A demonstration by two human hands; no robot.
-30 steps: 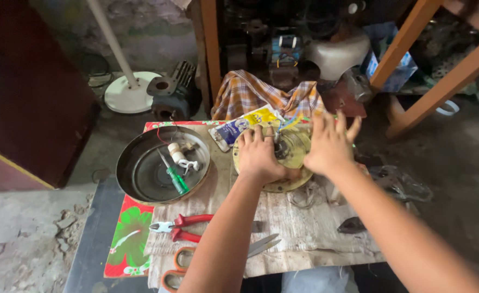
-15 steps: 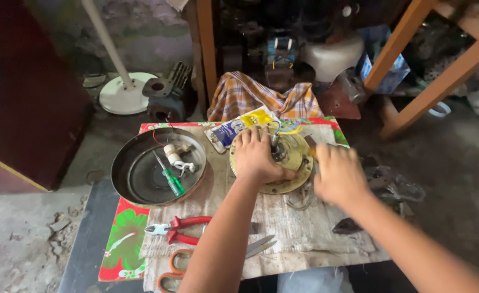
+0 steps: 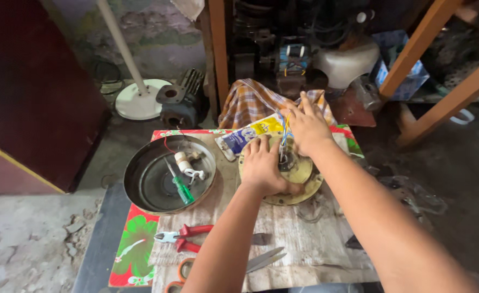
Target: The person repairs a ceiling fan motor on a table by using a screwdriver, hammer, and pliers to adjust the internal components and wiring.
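While the left hand point(image 3: 262, 165) presses flat, fingers curled, on a round yellowish motor plate point(image 3: 299, 179) at the middle of a small table point(image 3: 136, 249), the right hand point(image 3: 306, 126) reaches over its far edge, fingers loosely spread, touching thin wires point(image 3: 284, 130) that rise from the plate's centre. To the left sits a dark metal bowl point(image 3: 142, 184) holding a green screwdriver point(image 3: 181, 184) and small white parts. Nearer lie red pliers point(image 3: 182, 237) and scissors point(image 3: 261, 260). A checked cloth point(image 3: 250, 100) and a tube point(image 3: 247, 135) rest at the far side.
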